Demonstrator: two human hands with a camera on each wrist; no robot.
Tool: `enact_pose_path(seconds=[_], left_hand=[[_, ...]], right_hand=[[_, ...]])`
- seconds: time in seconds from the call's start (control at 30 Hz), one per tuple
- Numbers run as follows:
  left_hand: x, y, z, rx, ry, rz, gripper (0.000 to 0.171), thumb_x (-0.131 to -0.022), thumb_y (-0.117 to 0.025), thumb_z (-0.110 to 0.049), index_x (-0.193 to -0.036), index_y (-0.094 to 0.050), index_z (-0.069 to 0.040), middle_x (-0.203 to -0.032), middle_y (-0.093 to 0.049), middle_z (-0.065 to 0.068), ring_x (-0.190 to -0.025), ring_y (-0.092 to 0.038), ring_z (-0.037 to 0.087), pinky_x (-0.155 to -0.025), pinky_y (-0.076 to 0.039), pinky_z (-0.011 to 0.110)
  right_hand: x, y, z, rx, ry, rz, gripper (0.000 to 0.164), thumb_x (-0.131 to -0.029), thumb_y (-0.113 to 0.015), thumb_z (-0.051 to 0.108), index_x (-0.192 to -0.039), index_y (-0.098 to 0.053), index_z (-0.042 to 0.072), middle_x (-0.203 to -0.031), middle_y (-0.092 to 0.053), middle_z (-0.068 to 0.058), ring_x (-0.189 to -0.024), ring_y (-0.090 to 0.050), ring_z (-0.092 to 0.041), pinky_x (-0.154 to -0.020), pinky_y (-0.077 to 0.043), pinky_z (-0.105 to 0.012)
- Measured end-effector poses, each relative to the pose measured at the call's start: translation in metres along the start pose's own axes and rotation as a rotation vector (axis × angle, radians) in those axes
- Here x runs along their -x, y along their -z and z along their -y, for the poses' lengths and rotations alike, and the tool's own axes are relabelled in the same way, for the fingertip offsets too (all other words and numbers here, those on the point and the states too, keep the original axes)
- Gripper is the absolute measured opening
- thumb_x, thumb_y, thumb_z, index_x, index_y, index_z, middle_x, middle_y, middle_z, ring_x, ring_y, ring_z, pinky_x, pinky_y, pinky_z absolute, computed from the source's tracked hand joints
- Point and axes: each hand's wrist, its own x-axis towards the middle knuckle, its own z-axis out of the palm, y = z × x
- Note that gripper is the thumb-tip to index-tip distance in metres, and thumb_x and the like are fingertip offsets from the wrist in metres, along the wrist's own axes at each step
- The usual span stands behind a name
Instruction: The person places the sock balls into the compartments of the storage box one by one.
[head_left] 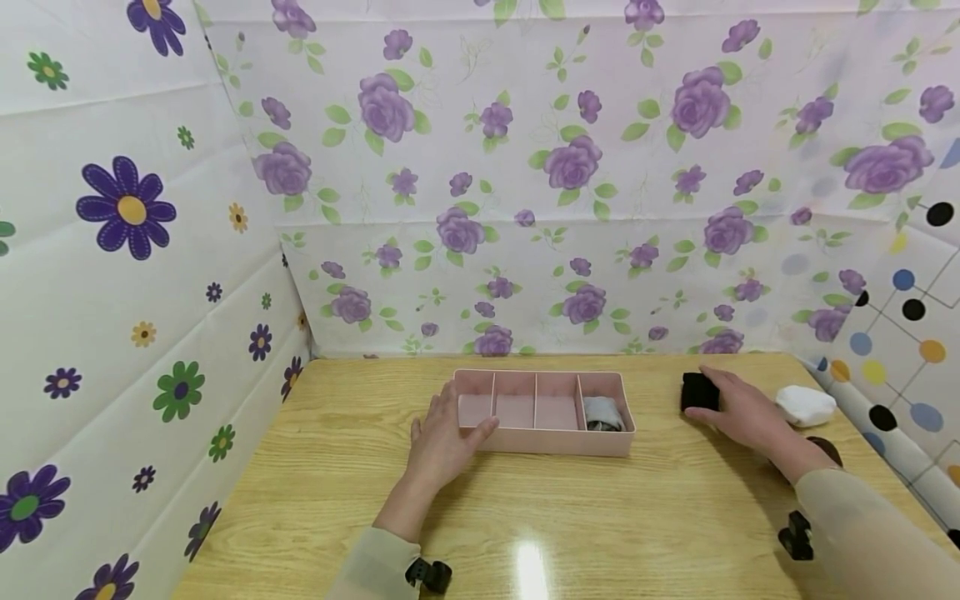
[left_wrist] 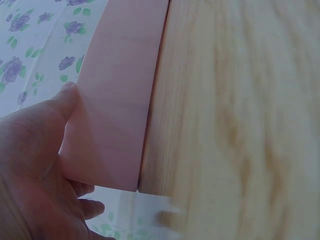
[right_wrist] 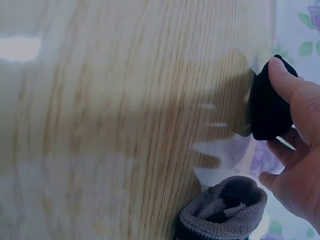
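A pink divided organizer box [head_left: 555, 442] stands on the table, with a grey rolled cloth [head_left: 602, 410] in its rightmost compartment. At the box's left end my left hand [head_left: 438, 437] grips it, thumb over the front rim and fingers round the end wall, as the left wrist view also shows. To the right of the box, my right hand [head_left: 750, 412] holds a black rolled-up sock [right_wrist: 270, 107] between thumb and fingers, down at the table. Close to that hand in the right wrist view lies a rolled sock with a grey knitted cuff [right_wrist: 225, 207].
A white cloth bundle [head_left: 806, 406] lies by the table's right edge. Next to it, a dark brown item [head_left: 827, 450] is partly hidden by the right forearm. Flowered sheets [head_left: 525, 167] hang behind the wooden table [head_left: 600, 517].
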Motion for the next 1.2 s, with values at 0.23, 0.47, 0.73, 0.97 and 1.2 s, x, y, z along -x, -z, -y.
enact_pose_path(seconds=[0.23, 0.47, 0.73, 0.97, 1.2], left_hand=[[0.0, 0.0, 0.0, 0.0, 0.003, 0.0, 0.11, -0.104, -0.063, -0.07, -0.178, -0.01, -0.008, -0.183, -0.017, 0.015, -0.167, -0.018, 0.043, -0.128, -0.01, 0.077], [0.001, -0.001, 0.0, -0.005, 0.004, 0.003, 0.111, -0.104, -0.061, -0.072, -0.178, -0.01, -0.007, -0.183, -0.016, 0.016, -0.167, -0.017, 0.042, -0.128, -0.01, 0.077], [0.0, -0.001, 0.001, -0.008, 0.003, 0.001, 0.112, -0.104, -0.06, -0.074, -0.178, -0.01, -0.007, -0.183, -0.015, 0.015, -0.167, -0.017, 0.043, -0.128, -0.01, 0.077], [0.0, -0.001, 0.001, -0.01, 0.002, 0.0, 0.112, -0.104, -0.06, -0.074, -0.178, -0.01, -0.006, -0.183, -0.015, 0.015, -0.167, -0.017, 0.043, -0.128, -0.01, 0.077], [0.001, -0.001, 0.001, -0.01, 0.005, 0.0, 0.112, -0.104, -0.059, -0.074, -0.178, -0.009, -0.008, -0.183, -0.015, 0.015, -0.167, -0.017, 0.042, -0.128, -0.01, 0.077]], right_hand=[[-0.004, -0.004, -0.001, 0.035, -0.024, -0.026, 0.102, -0.104, -0.072, 0.059, -0.169, -0.032, -0.007, -0.163, -0.035, -0.045, -0.141, -0.042, -0.068, -0.107, -0.041, -0.081], [-0.002, -0.003, 0.004, 0.048, -0.027, -0.041, 0.096, -0.103, -0.076, 0.052, -0.167, -0.036, -0.007, -0.161, -0.038, -0.046, -0.138, -0.045, -0.069, -0.104, -0.043, -0.082], [0.001, 0.0, 0.017, 0.047, 0.007, -0.099, 0.09, -0.103, -0.078, 0.048, -0.165, -0.042, -0.007, -0.156, -0.046, -0.045, -0.127, -0.057, -0.065, -0.098, -0.048, -0.079], [0.0, 0.005, 0.034, 0.041, 0.033, -0.139, 0.09, -0.103, -0.078, 0.051, -0.165, -0.044, -0.004, -0.157, -0.048, -0.041, -0.132, -0.055, -0.064, -0.101, -0.047, -0.079], [0.0, 0.01, 0.049, 0.037, 0.064, -0.186, 0.086, -0.103, -0.08, 0.049, -0.164, -0.047, -0.002, -0.157, -0.05, -0.039, -0.132, -0.056, -0.062, -0.102, -0.048, -0.077]])
